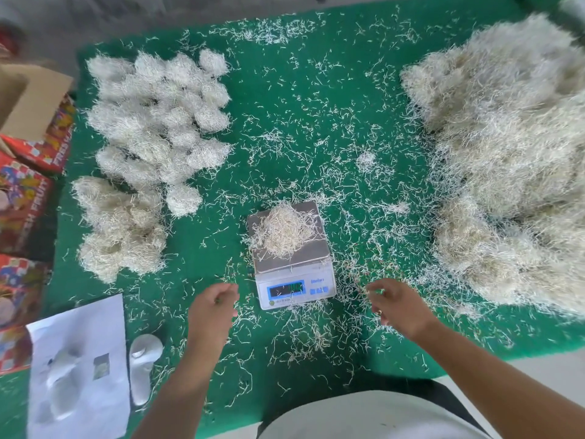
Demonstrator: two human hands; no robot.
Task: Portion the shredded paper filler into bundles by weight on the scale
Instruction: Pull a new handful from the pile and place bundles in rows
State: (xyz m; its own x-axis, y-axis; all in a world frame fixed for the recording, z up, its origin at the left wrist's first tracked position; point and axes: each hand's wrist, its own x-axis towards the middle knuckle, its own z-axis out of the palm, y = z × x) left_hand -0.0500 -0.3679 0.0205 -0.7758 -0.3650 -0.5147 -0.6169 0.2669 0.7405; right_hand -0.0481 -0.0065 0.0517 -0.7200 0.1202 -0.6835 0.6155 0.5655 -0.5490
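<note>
Spillage is the risk we see first in the head view: the portion (pixel 282 231) lies heaped on the pan of the scale (pixel 292 253), with stray strands hanging over the pan's edges, and any of these touching the green table (pixel 316 122) could, we judge, falsify the reading. Our left hand (pixel 212 308) hovers just left of the scale's display with fingers loosely curled, and we cannot tell whether it pinches a few strands or nothing. Our right hand (pixel 395 307) hovers to the right of the scale, fingers bent over loose shreds; whether it has hold of any we cannot tell either. The display is too blurred to read, so a misjudged weight is possible. A careless brush of either wrist could knock the light heap off the pan. The big pile of filler (pixel 506 153) spreads along the right side, well apart from the scale, while the finished bundles (pixel 158 122) sit at the far left. Loose shreds (pixel 300 337) litter the table all round the scale and could get swept into a portion. A white sheet (pixel 79 369) and a small white bottle (pixel 142 365) lie near left, with printed cartons (pixel 25 201) beyond the table edge.
</note>
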